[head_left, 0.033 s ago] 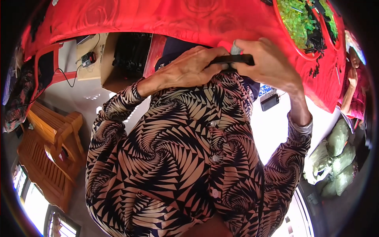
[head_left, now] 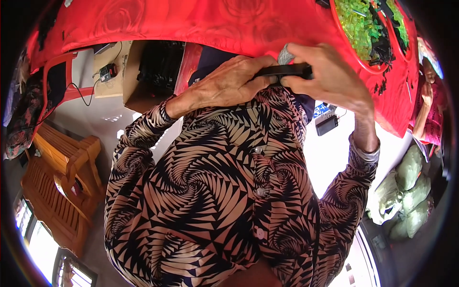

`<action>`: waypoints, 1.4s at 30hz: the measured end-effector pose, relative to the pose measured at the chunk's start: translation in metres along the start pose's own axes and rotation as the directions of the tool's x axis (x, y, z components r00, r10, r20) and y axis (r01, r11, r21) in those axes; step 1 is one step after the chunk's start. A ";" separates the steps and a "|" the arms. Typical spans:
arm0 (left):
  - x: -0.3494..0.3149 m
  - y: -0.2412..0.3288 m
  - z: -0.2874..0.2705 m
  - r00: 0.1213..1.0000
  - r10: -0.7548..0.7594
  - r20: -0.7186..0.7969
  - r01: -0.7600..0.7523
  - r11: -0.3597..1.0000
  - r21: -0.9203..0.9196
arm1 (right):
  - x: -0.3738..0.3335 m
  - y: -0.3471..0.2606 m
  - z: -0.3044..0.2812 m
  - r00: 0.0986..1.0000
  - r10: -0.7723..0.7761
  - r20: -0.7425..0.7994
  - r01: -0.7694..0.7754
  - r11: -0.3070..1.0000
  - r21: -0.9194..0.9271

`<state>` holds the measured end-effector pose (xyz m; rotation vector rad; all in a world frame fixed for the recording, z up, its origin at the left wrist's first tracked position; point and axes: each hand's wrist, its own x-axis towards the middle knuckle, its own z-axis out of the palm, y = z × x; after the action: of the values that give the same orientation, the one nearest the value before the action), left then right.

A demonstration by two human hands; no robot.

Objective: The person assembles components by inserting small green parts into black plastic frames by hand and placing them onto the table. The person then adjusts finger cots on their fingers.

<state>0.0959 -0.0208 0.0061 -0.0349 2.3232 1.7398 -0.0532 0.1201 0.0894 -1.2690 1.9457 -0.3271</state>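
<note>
Spanning both hands, a slim black bar (head_left: 283, 71).

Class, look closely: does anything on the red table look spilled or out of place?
Small black pieces lie scattered on the red cloth outside the tray of green pieces. Both hands hold a flat black bar.

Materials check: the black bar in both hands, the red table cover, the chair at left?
Black bar: looks like matte moulded plastic, with an even dull sheen; it may be rubber. The left hand and the right hand grip its ends.
Red table cover: woven cloth, soft drape, faint swirl pattern.
Chair: varnished wood, orange-brown slats with gloss.
</note>
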 end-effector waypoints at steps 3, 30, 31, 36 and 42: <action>-0.001 0.002 -0.008 0.998 -0.029 -0.047 0.021 0.987 -0.159 | -0.011 -0.005 -0.020 0.946 -0.127 -0.299 0.195 0.958 0.212; 0.035 0.002 0.020 0.952 0.039 -0.304 -0.283 0.494 -0.822 | -0.013 -0.023 0.088 0.660 0.405 -0.633 0.258 0.668 0.697; 0.035 0.001 0.020 0.951 0.048 -0.306 -0.289 0.491 -0.822 | -0.012 -0.023 0.088 0.663 0.399 -0.634 0.259 0.672 0.694; 0.034 -0.001 0.021 0.947 0.091 -0.308 -0.315 0.442 -0.840 | -0.011 -0.025 0.087 0.668 0.448 -0.594 0.187 0.671 0.717; 0.032 -0.001 0.025 0.935 0.103 -0.339 -0.352 0.390 -0.851 | -0.011 -0.030 0.081 0.626 0.481 -0.614 0.063 0.754 0.654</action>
<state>0.0697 0.0060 -0.0080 -0.1113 1.1718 3.0899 0.0275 0.1310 0.0582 -0.4031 2.3136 -1.4555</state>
